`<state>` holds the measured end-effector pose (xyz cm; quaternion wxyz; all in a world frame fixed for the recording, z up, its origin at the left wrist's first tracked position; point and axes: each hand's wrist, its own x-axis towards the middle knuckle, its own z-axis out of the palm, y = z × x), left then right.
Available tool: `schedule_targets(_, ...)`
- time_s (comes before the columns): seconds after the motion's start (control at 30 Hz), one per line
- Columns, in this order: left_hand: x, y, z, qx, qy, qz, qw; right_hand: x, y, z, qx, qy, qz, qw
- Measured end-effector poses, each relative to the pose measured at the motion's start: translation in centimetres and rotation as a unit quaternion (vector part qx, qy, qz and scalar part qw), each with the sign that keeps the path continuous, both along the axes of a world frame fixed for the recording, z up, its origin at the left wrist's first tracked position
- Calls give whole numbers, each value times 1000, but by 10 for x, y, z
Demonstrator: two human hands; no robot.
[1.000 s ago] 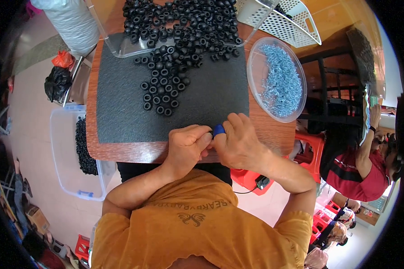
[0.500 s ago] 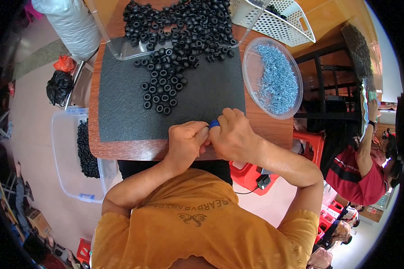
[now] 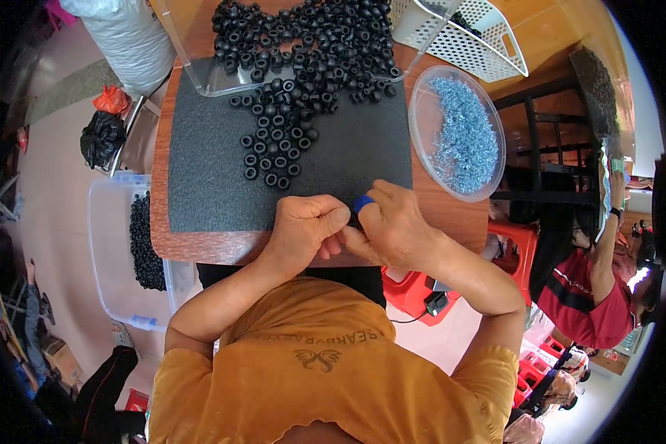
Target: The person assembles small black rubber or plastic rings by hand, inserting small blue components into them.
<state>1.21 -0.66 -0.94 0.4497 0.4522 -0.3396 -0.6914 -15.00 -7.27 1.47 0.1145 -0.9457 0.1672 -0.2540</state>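
**Blue tip pinched over the mat's near edge**

Blue showed between my two hands: a small blue piece (image 3: 362, 203) sat at the near edge of the dark grey mat (image 3: 214, 185), roughly at the middle of that edge. My right hand (image 3: 396, 226) was curled tight around it, fingers closed, with only the blue end poking out toward the mat. My left hand (image 3: 303, 229) was bunched into a loose fist just beside it, its fingertips meeting the right hand's at that same spot; what else lay inside either palm I could not tell.

Farther onto the mat from my hands, a scatter of black rubber rings (image 3: 274, 148) lay in a loose cluster. Beyond them, at the mat's far edge, a clear tray (image 3: 200, 66) held a much bigger heap of the same rings, spilling onto the mat. Right of the mat, on the brown table (image 3: 163, 244), stood a clear round tub of small pale blue pieces (image 3: 462, 137). A white slotted basket (image 3: 466, 37) rested past the mat's far right corner. Left of the mat, below the table, a clear bin (image 3: 107, 251) held more black rings. Well off to the right of the mat sat a person in a red shirt (image 3: 592, 296).
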Motion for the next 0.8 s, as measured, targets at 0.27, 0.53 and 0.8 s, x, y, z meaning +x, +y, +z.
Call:
schedule_targets(0.27,-2,-5,2,14,-31,2,999,6,-7,-7,-36,-18,14,999)
schedule_targets(0.53,-1,-8,2,13,-35,29,999,11,-13,-11,-46,-33,27,998)
schedule_targets(0.8,3,-6,3,14,59,39,997,6,-16,-8,-40,-90,-13,995)
